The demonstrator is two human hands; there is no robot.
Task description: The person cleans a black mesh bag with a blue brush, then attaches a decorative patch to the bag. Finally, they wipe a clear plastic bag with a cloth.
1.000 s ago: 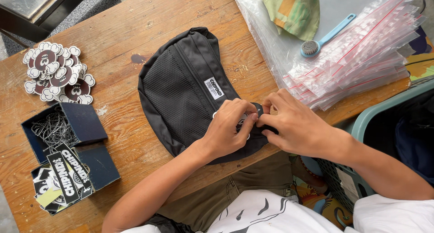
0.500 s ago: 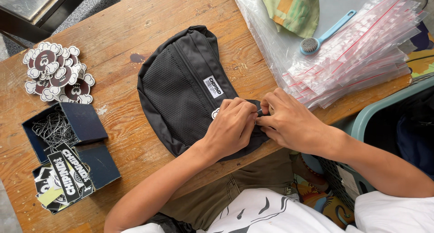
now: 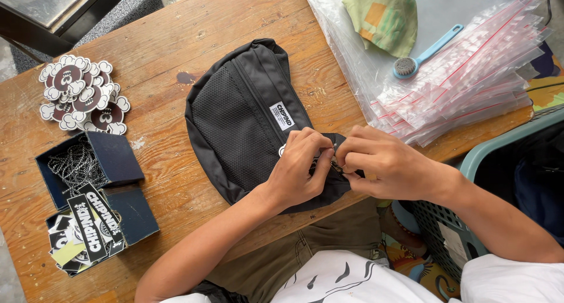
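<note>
A black fabric waist bag with a mesh front panel (image 3: 247, 118) lies in the middle of the worn wooden counter (image 3: 176, 38), its near end at the counter's front edge. A small white rectangular label (image 3: 282, 116) sits on its front beside the zip. The left hand (image 3: 299, 171) and the right hand (image 3: 382, 165) meet at the bag's near end, fingertips of both pinched together on a small metal piece at the zip; what exactly it is cannot be made out.

At the far left lies a pile of flower-shaped brown and white stickers (image 3: 82, 94). Below it, an open dark blue box holds thin metal chains (image 3: 76, 165), and a second dark blue box holds black and white printed stickers (image 3: 88, 232). At the upper right, a stack of clear zip bags with red seal lines (image 3: 464, 79) carries a light blue brush (image 3: 420, 53) and a green and orange cloth (image 3: 385, 12). A teal plastic basket (image 3: 493, 147) stands beside the counter on the right.
</note>
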